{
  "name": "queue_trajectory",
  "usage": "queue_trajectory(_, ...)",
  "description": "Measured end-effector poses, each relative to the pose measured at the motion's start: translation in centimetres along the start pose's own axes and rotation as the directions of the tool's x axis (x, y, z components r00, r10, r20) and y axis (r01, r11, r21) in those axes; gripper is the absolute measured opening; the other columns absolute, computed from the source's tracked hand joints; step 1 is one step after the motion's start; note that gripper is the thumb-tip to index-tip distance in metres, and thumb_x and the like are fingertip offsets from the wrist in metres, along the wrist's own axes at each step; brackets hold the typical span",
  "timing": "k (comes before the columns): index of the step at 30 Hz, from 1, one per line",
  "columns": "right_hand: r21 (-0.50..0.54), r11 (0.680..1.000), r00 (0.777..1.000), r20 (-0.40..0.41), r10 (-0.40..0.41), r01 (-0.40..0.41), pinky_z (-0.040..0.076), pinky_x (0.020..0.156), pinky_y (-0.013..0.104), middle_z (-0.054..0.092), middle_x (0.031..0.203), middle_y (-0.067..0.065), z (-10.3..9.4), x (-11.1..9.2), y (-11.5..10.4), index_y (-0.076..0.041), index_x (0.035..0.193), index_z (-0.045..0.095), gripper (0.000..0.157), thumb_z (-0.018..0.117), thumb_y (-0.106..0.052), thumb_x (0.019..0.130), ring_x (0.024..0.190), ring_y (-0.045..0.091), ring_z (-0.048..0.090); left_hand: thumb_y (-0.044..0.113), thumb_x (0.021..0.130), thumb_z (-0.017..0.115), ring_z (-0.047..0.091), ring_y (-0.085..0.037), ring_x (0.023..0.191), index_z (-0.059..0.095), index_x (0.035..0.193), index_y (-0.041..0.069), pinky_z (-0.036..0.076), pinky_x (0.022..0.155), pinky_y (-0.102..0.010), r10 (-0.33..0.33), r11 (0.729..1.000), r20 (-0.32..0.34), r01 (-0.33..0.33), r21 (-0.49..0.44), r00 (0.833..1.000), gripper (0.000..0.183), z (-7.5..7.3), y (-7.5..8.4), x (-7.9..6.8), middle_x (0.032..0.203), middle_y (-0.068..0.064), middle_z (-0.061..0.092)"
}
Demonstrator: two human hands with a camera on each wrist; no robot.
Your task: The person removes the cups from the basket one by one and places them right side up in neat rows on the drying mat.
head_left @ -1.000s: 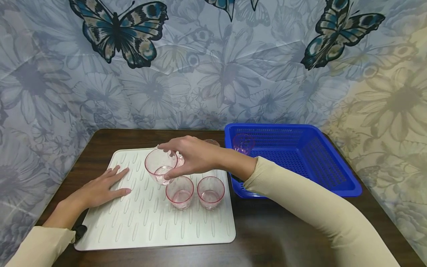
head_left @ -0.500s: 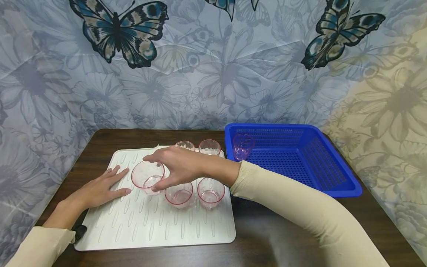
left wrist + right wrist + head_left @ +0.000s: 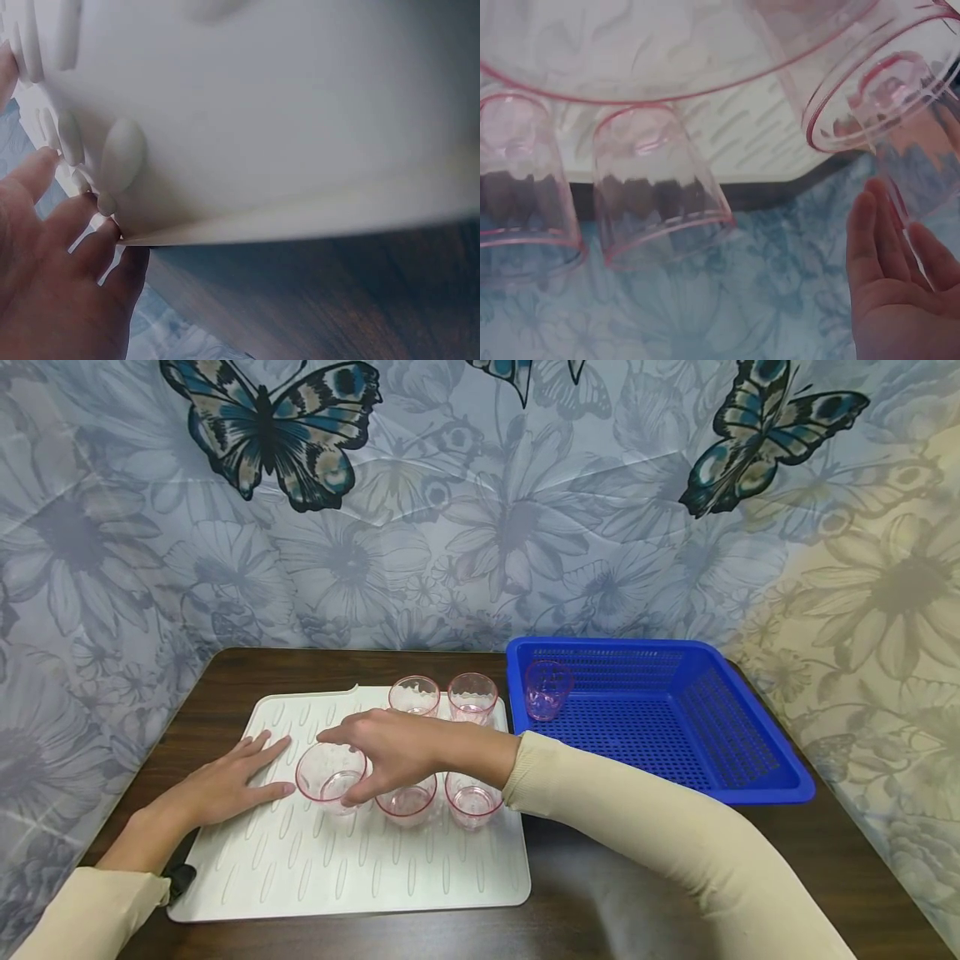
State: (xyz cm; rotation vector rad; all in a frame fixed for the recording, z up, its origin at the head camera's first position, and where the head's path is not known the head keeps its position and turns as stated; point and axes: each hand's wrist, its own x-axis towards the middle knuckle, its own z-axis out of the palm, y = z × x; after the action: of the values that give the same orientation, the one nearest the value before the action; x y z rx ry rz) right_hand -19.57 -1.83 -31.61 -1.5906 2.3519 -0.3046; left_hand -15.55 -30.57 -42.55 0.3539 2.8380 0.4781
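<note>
My right hand (image 3: pixel 390 750) grips a clear, pink-rimmed drinking glass (image 3: pixel 318 781), thumb on the near side and fingers at the far rim. The glass stands upright, low over the white ridged mat (image 3: pixel 300 881). Beside it, partly behind this hand, is a second glass (image 3: pixel 408 810), then a third glass (image 3: pixel 474 806) to the right. Farther back stand two more, a left glass (image 3: pixel 414 693) and a right glass (image 3: pixel 472 696). Fingers spread, my left hand (image 3: pixel 225 781) rests flat on the mat's left edge; in the left wrist view its fingers (image 3: pixel 94 251) lie along that edge.
A blue plastic basket (image 3: pixel 675 793) sits right of the mat, with one similar glass (image 3: pixel 547 691) in its back left corner. The dark wooden table (image 3: pixel 592 877) backs onto a flowered, butterfly-printed cloth (image 3: pixel 517 527).
My right hand has carried its glass left and toward me, then slightly lower at the left end of the front row. The back glasses have come into view. My left hand has stayed put.
</note>
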Motion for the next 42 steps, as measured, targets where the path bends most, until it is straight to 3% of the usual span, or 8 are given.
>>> queue_trajectory(13, -0.04, 0.999, 0.998, 0.055, 0.032, -0.03, 0.04, 0.105, 0.021, 0.058, 0.137, 0.007, 1.9, 1.2, 0.3, -0.007, 0.148, 0.046, 0.075, 0.078, -0.035, 0.087, 0.125, 0.014, 0.055, 0.062, 0.092, 0.058, 0.019, -0.057, 0.142, 0.034, 0.155, 0.009, 0.025, 0.097, -0.08, -0.002, 1.0, 0.003, 0.002, -0.001, 1.0, 0.085, -0.1, 0.1, 0.0, 0.157, -0.032, 0.024)
queue_trajectory(26, -0.05, 0.997, 0.996, 0.073, 0.06, -0.056, 0.042, 0.103, 0.024, 0.057, 0.138, 0.005, 2.5, 1.0, 0.4, -0.01, 0.15, 0.044, 0.078, 0.079, -0.036, 0.085, 0.126, 0.014, 0.055, 0.062, 0.093, 0.057, 0.019, -0.057, 0.142, 0.033, 0.156, 0.01, 0.024, 0.097, -0.08, -0.007, 1.0, 0.009, 0.007, -0.002, 1.0, 0.085, -0.2, 0.3, 0.0, 0.157, -0.032, 0.023)
queue_trajectory(33, -0.007, 0.999, 0.997, 0.058, 0.042, -0.042, 0.037, 0.108, 0.022, 0.053, 0.144, 0.005, 1.1, 0.4, 0.9, -0.009, 0.152, 0.041, 0.078, 0.077, -0.036, 0.088, 0.132, 0.013, 0.049, 0.062, 0.092, 0.057, 0.019, -0.056, 0.142, 0.034, 0.155, 0.009, 0.024, 0.097, -0.08, -0.005, 1.0, 0.006, 0.005, -0.002, 1.0, 0.085, -0.2, 0.3, 0.0, 0.157, -0.032, 0.024)
queue_trajectory(42, 0.067, 0.996, 0.996, -0.074, 0.056, -0.051, 0.043, 0.1, 0.027, 0.054, 0.143, 0.005, -1.6, -2.4, 3.2, -0.009, 0.15, 0.043, 0.077, 0.077, -0.038, 0.088, 0.112, 0.011, 0.062, 0.062, 0.092, 0.057, 0.021, -0.056, 0.141, 0.035, 0.155, 0.009, 0.024, 0.098, -0.079, -0.007, 1.0, -0.002, 0.007, 0.009, 1.0, 0.086, 0.1, 0.0, 0.0, 0.156, -0.032, 0.025)
